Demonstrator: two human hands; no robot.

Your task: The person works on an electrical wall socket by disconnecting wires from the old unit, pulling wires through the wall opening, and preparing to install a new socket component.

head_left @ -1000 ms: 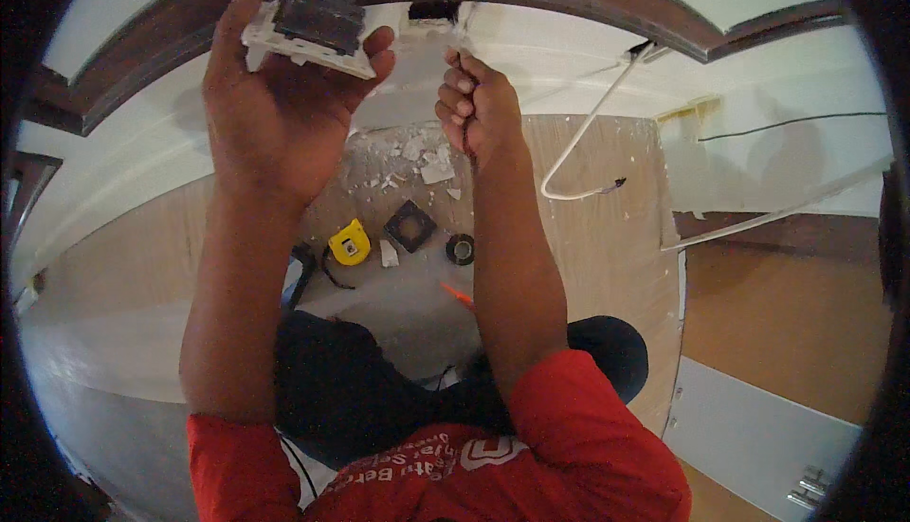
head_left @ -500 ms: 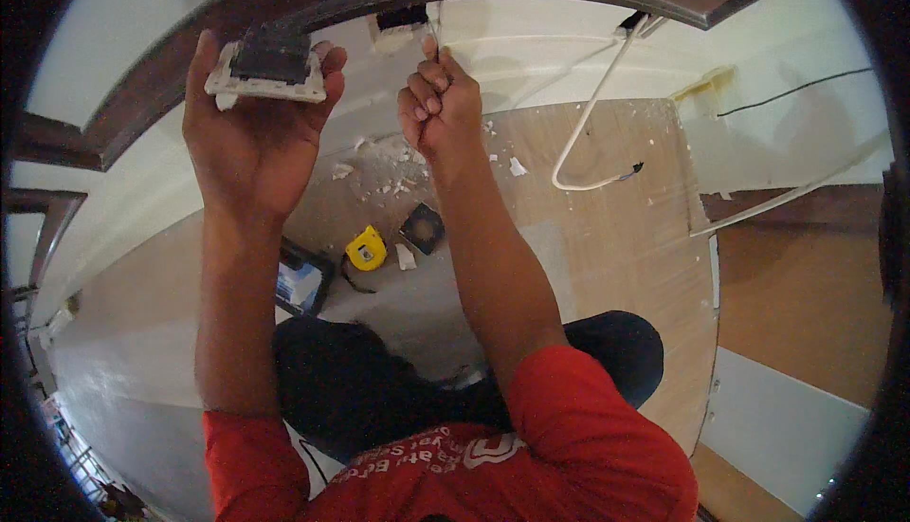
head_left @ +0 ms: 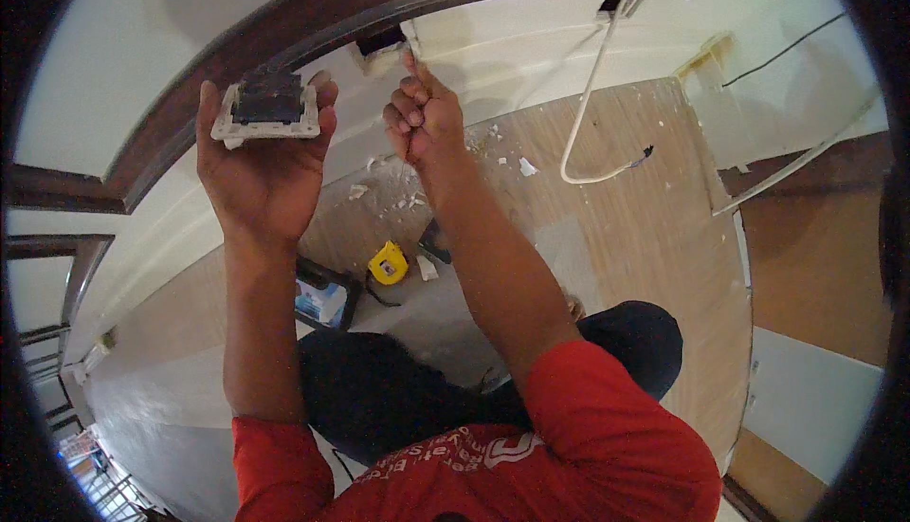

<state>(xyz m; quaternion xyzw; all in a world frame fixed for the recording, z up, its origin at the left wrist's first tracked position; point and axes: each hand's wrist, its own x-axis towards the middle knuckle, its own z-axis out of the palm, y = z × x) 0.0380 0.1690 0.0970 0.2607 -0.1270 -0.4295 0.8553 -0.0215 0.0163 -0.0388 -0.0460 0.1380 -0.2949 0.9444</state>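
My left hand (head_left: 263,176) is raised palm up, fingers and thumb around a white-framed electrical wall fitting (head_left: 266,127) with a black body. Whether it is a socket or a switch cannot be made out. My right hand (head_left: 425,114) is up at the wall with curled fingers, the index fingertip at the right edge of a dark rectangular wall hole (head_left: 381,40). Something thin seems to be pinched there, too blurred to name. The fitting is left of the hole, apart from it.
On the floor are a yellow tape measure (head_left: 388,263), a dark-edged case (head_left: 322,294), a black square piece (head_left: 434,240) and plaster crumbs (head_left: 408,201). A white cable (head_left: 580,124) hangs from a second wall hole (head_left: 613,2). Dark wooden trim (head_left: 313,12) juts overhead.
The view has shifted, so most things sit lower in it. My left hand with the fitting has come slightly down from the wall hole. My right hand stays at the hole's edge.
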